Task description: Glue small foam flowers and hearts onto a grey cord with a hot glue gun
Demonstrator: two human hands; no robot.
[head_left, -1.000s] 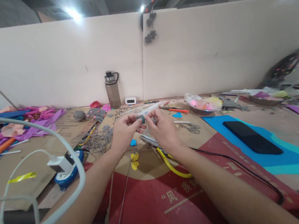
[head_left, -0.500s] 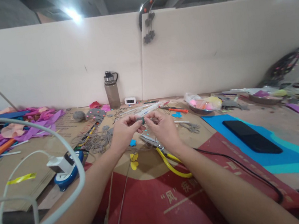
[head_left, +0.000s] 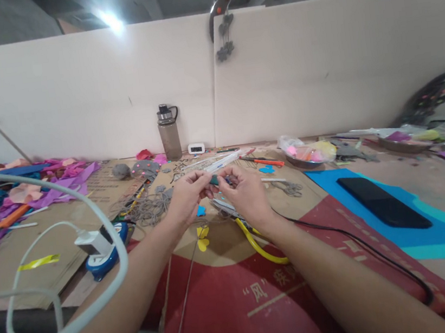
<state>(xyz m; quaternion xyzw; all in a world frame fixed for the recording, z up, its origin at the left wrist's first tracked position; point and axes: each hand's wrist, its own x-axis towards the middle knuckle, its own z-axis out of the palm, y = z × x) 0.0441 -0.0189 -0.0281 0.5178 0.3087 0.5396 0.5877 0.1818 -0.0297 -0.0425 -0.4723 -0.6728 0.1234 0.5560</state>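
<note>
Cardboard (head_left: 212, 310) lies under the left hand (head_left: 187, 199) and right hand (head_left: 247, 195), which pinch a small dark-green piece (head_left: 213, 180) near a yellow-handled tool (head_left: 256, 246)

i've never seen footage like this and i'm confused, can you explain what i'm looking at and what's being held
There is no machine here: one person works with two bare hands. The view comes from a camera worn on their head, looking forward and down, which is why both forearms reach in from the bottom.

The left hand and right hand meet over printed cardboard. Between their fingertips is a small dark green piece, too small to identify.

Under the right hand lies a yellow-handled tool, partly hidden. To the left is tangled grey cord; to the right, a black phone rests on a blue sheet. At the back stands a bottle.
</note>
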